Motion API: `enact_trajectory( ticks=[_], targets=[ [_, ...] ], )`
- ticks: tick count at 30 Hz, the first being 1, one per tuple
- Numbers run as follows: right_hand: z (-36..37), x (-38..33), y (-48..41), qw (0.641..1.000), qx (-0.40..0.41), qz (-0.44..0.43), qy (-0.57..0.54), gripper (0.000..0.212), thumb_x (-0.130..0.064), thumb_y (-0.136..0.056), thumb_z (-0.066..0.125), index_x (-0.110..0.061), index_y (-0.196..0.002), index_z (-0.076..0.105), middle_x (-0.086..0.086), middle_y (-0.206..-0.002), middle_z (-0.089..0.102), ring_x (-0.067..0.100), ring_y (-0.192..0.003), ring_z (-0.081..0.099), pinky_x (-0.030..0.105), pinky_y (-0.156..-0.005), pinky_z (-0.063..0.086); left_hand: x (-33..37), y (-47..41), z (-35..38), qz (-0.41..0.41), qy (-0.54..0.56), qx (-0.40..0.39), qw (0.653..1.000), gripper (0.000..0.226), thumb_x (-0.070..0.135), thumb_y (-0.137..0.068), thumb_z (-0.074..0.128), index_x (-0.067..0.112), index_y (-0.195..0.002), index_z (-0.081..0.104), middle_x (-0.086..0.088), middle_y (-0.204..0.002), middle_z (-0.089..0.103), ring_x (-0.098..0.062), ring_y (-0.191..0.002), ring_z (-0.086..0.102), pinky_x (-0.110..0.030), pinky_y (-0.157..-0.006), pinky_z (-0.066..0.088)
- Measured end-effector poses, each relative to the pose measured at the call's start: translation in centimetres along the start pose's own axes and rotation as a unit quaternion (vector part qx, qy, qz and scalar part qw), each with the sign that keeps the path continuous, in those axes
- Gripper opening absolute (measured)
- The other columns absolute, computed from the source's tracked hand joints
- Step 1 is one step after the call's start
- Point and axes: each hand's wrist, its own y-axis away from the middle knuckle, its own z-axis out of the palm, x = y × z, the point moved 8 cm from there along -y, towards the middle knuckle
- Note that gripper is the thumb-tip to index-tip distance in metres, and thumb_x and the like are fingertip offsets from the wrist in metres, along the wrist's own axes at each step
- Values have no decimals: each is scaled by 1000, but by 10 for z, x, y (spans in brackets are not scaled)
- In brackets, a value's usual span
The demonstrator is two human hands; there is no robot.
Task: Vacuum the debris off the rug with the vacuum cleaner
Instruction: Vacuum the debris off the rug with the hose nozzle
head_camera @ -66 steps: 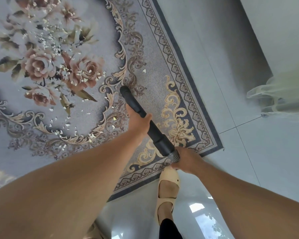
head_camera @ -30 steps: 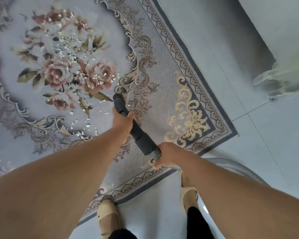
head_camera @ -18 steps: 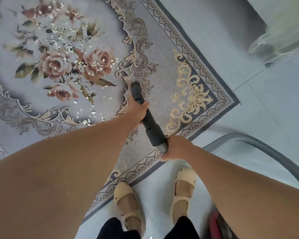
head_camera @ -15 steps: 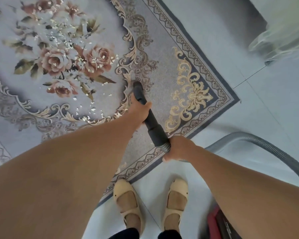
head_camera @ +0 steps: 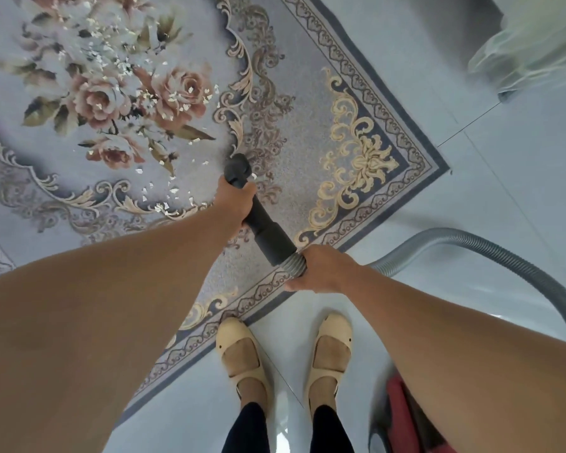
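Vacuum cleaner [head_camera: 265,230] over rug [head_camera: 307,125], edge at shoes [head_camera: 239,351]

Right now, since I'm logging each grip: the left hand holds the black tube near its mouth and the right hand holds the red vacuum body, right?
Not quite. In the head view the right hand grips the grey hose where it joins the black tube; the red vacuum body sits on the floor, unheld. The left hand does hold the tube near its mouth.
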Motion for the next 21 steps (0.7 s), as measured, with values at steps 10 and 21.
enact_trajectory(
  ticks=[10, 21],
  targets=[
    [13, 44, 33, 997, -38, 52, 31, 40, -47, -75, 76, -22, -98, 54, -2, -91, 63, 19, -86, 62, 34, -84, 52, -34, 38, 34, -36, 27, -19, 999, 61, 24, -94, 54, 26, -148, 26, -7, -116, 54, -23, -90, 54, -34, -69, 48],
    [10, -28, -14, 999, 11, -3, 50, 39, -40, -76, 74, -15, -102, 60, 2, -82, 59, 24, -81, 61, 32, -75, 47, -29, 5, -45, -40, 3, 58, 998, 64, 28, -88, 65, 18, -143, 34, -9, -124, 57, -27, -106, 61, -43, -83, 57]
  ],
)
